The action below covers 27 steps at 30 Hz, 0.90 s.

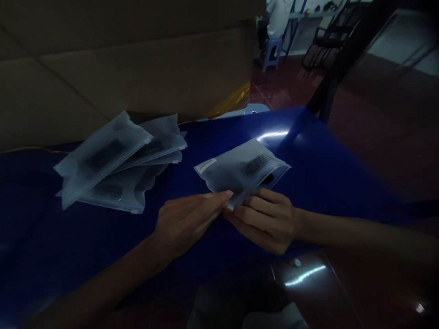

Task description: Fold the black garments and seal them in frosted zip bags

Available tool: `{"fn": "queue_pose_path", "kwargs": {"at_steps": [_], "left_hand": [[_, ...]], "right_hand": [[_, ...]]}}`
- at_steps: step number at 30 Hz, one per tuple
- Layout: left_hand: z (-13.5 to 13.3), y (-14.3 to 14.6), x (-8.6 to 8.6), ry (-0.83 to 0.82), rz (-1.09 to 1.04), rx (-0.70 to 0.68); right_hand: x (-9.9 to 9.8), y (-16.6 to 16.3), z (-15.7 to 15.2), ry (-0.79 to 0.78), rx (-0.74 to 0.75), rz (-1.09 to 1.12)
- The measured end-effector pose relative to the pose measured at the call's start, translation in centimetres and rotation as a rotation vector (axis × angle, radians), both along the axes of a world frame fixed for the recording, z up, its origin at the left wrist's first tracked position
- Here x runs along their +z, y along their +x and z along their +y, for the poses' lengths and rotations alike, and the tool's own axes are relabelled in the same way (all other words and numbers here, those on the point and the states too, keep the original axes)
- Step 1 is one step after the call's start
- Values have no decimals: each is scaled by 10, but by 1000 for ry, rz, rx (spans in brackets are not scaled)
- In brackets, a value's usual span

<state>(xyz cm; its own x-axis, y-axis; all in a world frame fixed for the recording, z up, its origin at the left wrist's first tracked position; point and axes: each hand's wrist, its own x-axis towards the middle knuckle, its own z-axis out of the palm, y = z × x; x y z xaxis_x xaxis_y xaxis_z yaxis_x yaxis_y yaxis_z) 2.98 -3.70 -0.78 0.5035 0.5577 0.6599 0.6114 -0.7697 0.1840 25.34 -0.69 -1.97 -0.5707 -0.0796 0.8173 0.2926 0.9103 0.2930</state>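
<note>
A frosted zip bag [236, 167] with a white label at its left corner and dark print lies before me on the blue table. Its zip edge gapes at the right, where a dark spot shows. My left hand [192, 217] pinches the bag's near corner between thumb and fingers. Close beside it, my right hand [265, 219] has its fingers curled on the zip edge at that same corner. Further left, several similar frosted zip bags [113, 141] lie in a loose, overlapping pile, with dark shapes or print showing through.
A large cardboard box [144, 73] stands along the table's far side, with yellow tape at its corner. The blue table [329, 169] ends at the right beside a dark post [329, 91]. Beyond, a person [279, 18] sits on a blue stool [271, 52] near a black chair [331, 39].
</note>
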Motion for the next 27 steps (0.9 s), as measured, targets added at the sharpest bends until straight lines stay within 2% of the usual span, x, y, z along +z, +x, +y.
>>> {"fn": "queue_pose_path", "kwargs": {"at_steps": [4,12,20,27], "left_hand": [[0,-2,-2,-100,-18,5],[0,0,-5,-158,-44,6],[2,3,-4,-121,-47,5],[6,-3,-5,-85,18,75]], "right_hand": [[-1,1,1,-72,-22,18],[2,3,2,-275,-101,-2],[2,3,1,-133,-165,-56],[9,7,4,-40,-367,-212]]}}
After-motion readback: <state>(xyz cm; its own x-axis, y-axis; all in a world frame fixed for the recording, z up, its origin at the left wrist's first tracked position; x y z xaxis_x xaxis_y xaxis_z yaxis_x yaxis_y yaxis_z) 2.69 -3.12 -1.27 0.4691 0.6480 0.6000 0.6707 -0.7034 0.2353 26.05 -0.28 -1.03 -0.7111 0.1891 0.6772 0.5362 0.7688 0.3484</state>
